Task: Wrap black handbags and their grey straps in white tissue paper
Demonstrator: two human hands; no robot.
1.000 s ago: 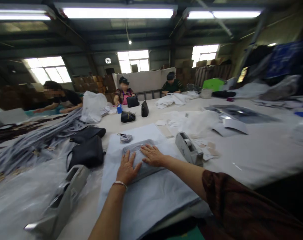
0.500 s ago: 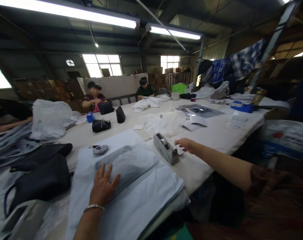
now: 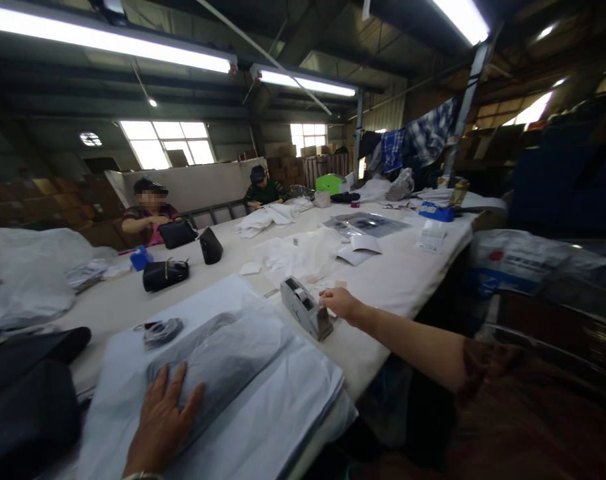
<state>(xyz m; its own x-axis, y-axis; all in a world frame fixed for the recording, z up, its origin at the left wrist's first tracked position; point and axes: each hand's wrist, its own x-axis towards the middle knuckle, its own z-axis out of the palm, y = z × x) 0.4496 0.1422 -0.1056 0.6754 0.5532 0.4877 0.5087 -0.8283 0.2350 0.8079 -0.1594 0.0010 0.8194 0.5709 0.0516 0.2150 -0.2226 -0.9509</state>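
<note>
My left hand point(image 3: 165, 413) lies with fingers spread on a dark grey item in a clear plastic bag point(image 3: 223, 353). Under that bag is a stack of white sheets point(image 3: 287, 393), spread over the near part of the table. Beside the stack stands a grey tape dispenser point(image 3: 305, 310) with a roll in it. My right hand point(image 3: 340, 303) is at the dispenser's right side, fingers curled together near its front end. Whatever is between those fingertips is too small to make out. A coiled grey strap or cord point(image 3: 163, 332) lies on the sheets beyond my left hand.
Black bags point(image 3: 27, 400) lie at the left, below a large white plastic bag point(image 3: 27, 277). Two small black pouches point(image 3: 165, 274) stand farther back on the white-covered table point(image 3: 403, 280). Two people sit across it, one handling a black bag point(image 3: 177, 233). A blue dispenser point(image 3: 436, 211) is at the far right.
The view has turned to the right, so the table's things sit farther left. My right hand's fingers, stretched out before, have curled closed beside the dispenser. My left hand stays on the bagged item.
</note>
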